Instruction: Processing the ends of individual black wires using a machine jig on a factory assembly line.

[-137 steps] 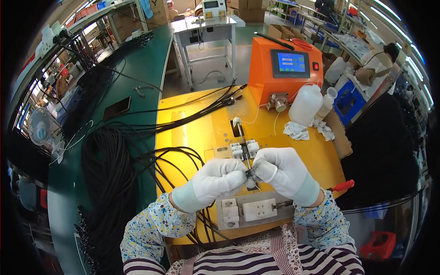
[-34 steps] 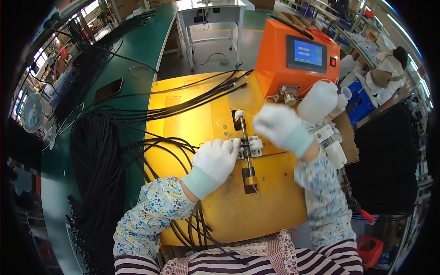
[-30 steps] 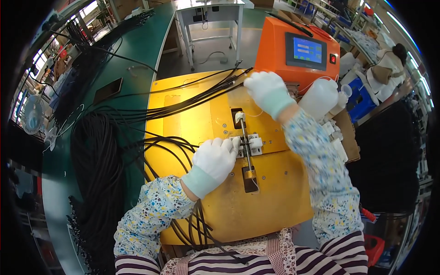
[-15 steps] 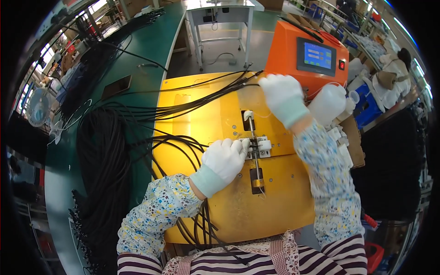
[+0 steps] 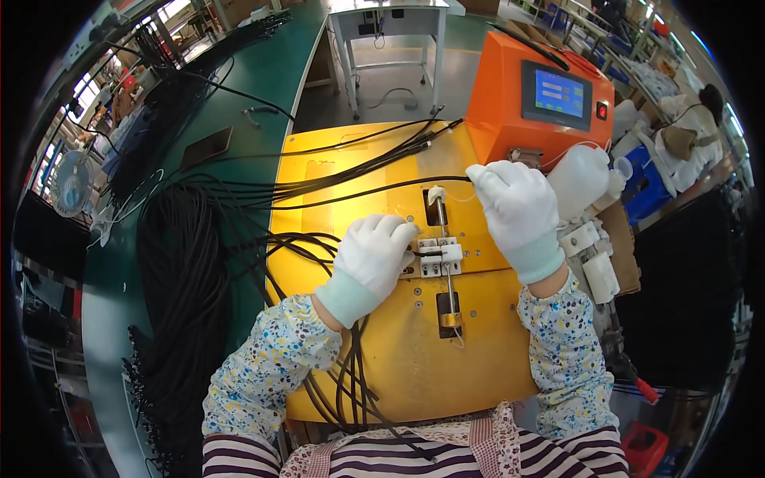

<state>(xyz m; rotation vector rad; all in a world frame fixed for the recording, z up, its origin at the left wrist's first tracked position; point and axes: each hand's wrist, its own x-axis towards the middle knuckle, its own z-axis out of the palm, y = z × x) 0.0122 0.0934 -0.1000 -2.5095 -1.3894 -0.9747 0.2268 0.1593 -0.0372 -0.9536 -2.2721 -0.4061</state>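
Cable (image 5: 422, 182), one, in right hand (image 5: 519, 209)

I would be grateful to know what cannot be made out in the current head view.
Head view: the tip of the black cable, hidden inside the right hand.
Head view: whether the left hand grips anything, hidden beneath the hand itself.
Head view: the writing on the screen, too small.
Head view: the back of the far table, cut off by the upper edge.
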